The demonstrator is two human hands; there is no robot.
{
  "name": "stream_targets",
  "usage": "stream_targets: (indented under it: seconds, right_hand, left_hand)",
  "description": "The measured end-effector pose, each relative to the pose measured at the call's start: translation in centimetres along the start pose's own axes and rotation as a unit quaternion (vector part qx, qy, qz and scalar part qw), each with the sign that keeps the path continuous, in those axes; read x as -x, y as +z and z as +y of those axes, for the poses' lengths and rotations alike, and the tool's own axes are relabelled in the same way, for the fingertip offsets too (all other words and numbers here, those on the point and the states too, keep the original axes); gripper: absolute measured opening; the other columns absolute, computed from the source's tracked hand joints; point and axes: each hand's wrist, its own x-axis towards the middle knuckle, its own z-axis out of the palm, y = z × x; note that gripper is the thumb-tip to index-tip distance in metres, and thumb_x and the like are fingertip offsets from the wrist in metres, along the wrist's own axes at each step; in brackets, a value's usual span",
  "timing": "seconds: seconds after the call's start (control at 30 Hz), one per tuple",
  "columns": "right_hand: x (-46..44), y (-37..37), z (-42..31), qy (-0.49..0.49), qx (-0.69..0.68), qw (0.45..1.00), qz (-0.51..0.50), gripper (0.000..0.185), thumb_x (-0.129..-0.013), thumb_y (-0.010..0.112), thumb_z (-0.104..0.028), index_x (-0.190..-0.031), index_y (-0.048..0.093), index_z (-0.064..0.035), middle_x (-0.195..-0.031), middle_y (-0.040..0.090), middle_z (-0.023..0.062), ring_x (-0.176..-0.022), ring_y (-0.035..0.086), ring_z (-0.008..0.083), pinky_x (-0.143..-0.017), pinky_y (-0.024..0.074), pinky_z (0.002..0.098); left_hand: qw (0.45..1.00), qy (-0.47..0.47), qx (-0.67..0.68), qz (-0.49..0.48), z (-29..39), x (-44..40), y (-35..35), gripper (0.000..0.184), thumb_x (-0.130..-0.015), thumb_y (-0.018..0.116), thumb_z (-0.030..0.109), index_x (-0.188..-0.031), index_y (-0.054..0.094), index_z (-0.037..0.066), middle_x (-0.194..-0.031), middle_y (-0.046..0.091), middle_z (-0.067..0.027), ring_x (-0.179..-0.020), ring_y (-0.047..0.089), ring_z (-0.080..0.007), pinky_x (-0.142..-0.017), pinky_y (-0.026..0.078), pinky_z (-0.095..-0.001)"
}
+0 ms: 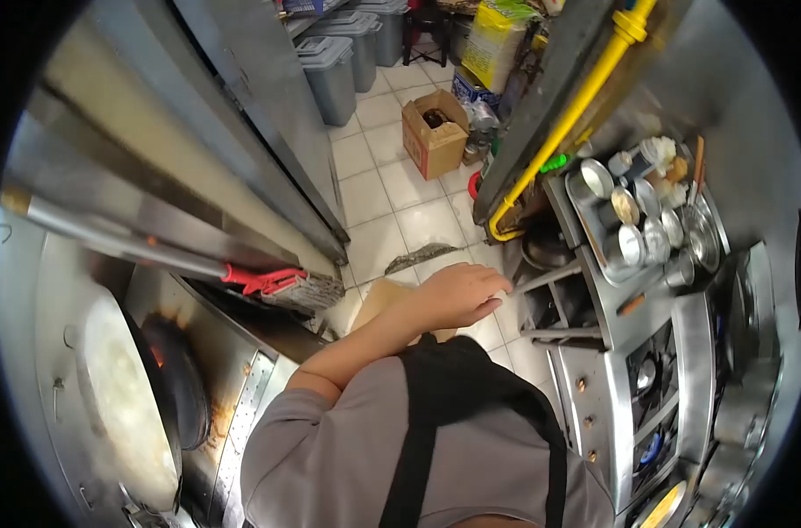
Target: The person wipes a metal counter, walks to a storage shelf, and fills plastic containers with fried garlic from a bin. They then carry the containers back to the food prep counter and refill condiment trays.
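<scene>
My left hand (465, 295) reaches across in front of my chest, above the tiled floor. Its back faces up, the fingers are loosely bent towards the right, and the thumb stands apart from them. Nothing shows in it. A tan flat shape (381, 297) lies below my forearm, partly covered by it; I cannot make out what it is. My right hand is out of view. I wear a black apron (458, 374) over a grey shirt.
At left, a large wok (123, 396) holds steaming pale liquid; a red-ended broom or brush (268, 280) slants above. At right are a gas stove (651, 396) and a tray (613, 271) of metal containers. Ahead stand a cardboard box (431, 145), grey bins (330, 88) and a yellow pipe (569, 114).
</scene>
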Motion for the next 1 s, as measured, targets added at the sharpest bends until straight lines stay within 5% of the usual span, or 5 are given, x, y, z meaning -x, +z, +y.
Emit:
stream_targets:
  seconds: [0.3, 0.47, 0.57, 0.8, 1.0]
  right_hand:
    - [-17.0, -5.6, -19.3, -0.023, -0.06, 0.998, 0.01, 0.047, -0.075, 0.053, -0.009, -0.122, 0.05, -0.007, -0.121, 0.049, 0.0257, -0.119, 0.041, 0.0395, -0.104, 0.0291, 0.0429]
    - [-35.8, -10.8, -35.5, -0.211, 0.192, 0.958, 0.016, 0.045, -0.073, 0.058, -0.014, -0.118, 0.052, -0.0061, -0.119, 0.049, 0.0258, -0.115, 0.045, 0.038, -0.099, 0.0347, 0.0432]
    - [-36.2, -24.7, -55.6, -0.354, 0.024, 0.935, 0.019, 0.069, -0.044, 0.078, -0.001, -0.109, 0.056, -0.0067, -0.113, 0.052, 0.0216, -0.102, 0.053, 0.0361, -0.09, 0.0423, 0.0397]
    - [-39.0, -37.6, -89.8, -0.464, -0.042, 0.881, 0.081, 0.05, -0.06, 0.059, 0.011, -0.106, 0.06, -0.0088, -0.111, 0.051, 0.0188, -0.103, 0.052, 0.034, -0.089, 0.0429, 0.0353]
    - [-47.4, -35.1, -97.6, -0.341, -0.102, 0.919, 0.171, 0.016, -0.076, 0.061, -0.014, -0.089, 0.063, -0.0054, -0.071, 0.061, 0.0178, -0.073, 0.062, 0.0308, -0.065, 0.0487, 0.0393]
  left_hand:
    - [0.986, -0.091, 0.113, -0.087, -20.7, -10.7, -5.0, 0.02, -0.081, 0.056, 0.014, -0.101, 0.055, 0.008, -0.091, 0.056, -0.0078, -0.073, 0.06, -0.0219, -0.064, 0.047, -0.0346]
    - [0.978, -0.183, -0.007, -0.101, -35.2, -15.6, -12.8, 0.025, -0.082, 0.058, 0.017, -0.105, 0.054, 0.007, -0.1, 0.053, -0.0104, -0.079, 0.059, -0.0268, -0.072, 0.048, -0.0354]
    - [0.939, -0.296, -0.136, -0.114, -41.8, -15.6, -20.1, 0.033, -0.081, 0.06, 0.024, -0.108, 0.053, 0.006, -0.106, 0.051, -0.0141, -0.089, 0.058, -0.0305, -0.077, 0.047, -0.0372]
    - [0.801, -0.579, -0.135, -0.064, -56.7, -13.8, -34.6, 0.049, -0.083, 0.056, 0.037, -0.116, 0.052, 0.001, -0.115, 0.052, -0.0181, -0.105, 0.054, -0.0325, -0.089, 0.043, -0.039]
    - [0.837, -0.525, -0.151, -0.03, -72.7, -21.0, -47.5, 0.055, -0.08, 0.059, 0.042, -0.115, 0.053, -0.001, -0.112, 0.055, -0.0203, -0.105, 0.053, -0.0328, -0.089, 0.043, -0.0376]
